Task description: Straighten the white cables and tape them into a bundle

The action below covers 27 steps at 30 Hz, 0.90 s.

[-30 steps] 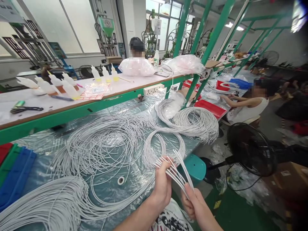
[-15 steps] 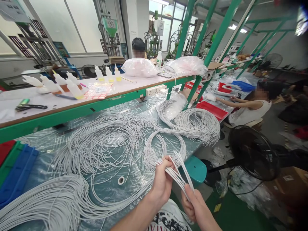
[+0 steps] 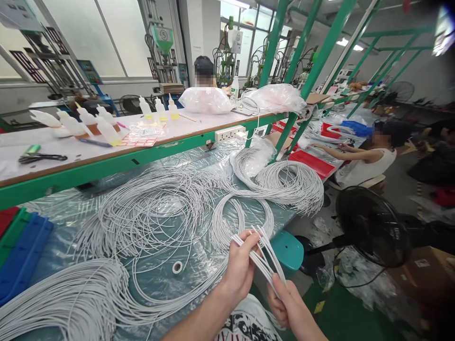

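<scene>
Several thin white cables (image 3: 269,258) run between my two hands at the table's near right edge. My left hand (image 3: 242,260) is closed, thumb and fingers pinching cable ends near their tips. Lower and to the right, my right hand (image 3: 287,303) grips the same bunch, thumb laid along it. Some strands stand apart from those in my left fingers. Beyond my hands lies a small cable coil (image 3: 227,222). A big loose heap of cables (image 3: 149,208) spreads over the table's middle, and a thick bundle (image 3: 67,296) curves at the lower left.
A roll of tape (image 3: 177,267) lies on the plastic-covered table. Another large coil (image 3: 295,184) sits at the back right. A teal stool (image 3: 289,251) and a black fan (image 3: 369,227) stand to the right. Bottles (image 3: 108,130) stand on the raised shelf (image 3: 185,130). A co-worker (image 3: 366,161) sits farther right.
My left thumb and fingers have shifted slightly along the cable ends, and the separated strands now lie closer to my left fingers. My right hand has kept its hold.
</scene>
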Available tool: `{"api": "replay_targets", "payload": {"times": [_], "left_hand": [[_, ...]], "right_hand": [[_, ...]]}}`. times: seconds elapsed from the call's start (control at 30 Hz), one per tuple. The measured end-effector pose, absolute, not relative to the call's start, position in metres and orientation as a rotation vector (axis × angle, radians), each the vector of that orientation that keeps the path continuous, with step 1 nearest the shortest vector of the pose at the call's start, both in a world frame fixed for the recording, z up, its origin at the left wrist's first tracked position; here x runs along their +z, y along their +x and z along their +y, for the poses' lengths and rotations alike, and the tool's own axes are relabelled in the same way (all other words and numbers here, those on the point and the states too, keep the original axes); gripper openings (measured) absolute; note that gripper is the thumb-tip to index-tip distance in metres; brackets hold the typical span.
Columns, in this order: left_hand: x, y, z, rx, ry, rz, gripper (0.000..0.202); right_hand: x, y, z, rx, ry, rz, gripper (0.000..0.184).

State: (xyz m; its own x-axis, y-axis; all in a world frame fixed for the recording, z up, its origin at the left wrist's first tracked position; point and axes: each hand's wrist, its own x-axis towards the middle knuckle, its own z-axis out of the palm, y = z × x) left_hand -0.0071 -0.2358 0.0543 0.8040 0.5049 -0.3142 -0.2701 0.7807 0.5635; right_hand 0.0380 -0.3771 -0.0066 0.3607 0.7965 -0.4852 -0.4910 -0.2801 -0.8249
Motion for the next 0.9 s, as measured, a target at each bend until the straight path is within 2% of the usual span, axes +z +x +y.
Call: {"api": "replay_targets", "payload": {"times": [0.3,0.43,0.57,0.9], "left_hand": [[0.055,-0.007,-0.233,0.395,0.416,0.349,0.017],[0.057,-0.006,-0.235,0.374,0.445,0.360,0.028],[0.058,-0.005,-0.235,0.362,0.508,0.370,0.025],[0.047,0.003,-0.234,0.380,0.487,0.461,0.036]], "right_hand": [[0.001,0.040,-0.373,1.367,-1.278,-0.304,0.065],[0.002,0.040,-0.372,1.380,-1.268,-0.301,0.065],[0.004,0.039,-0.373,1.381,-1.261,-0.293,0.063],[0.016,0.040,-0.361,1.303,-1.345,-0.195,0.068]]}}
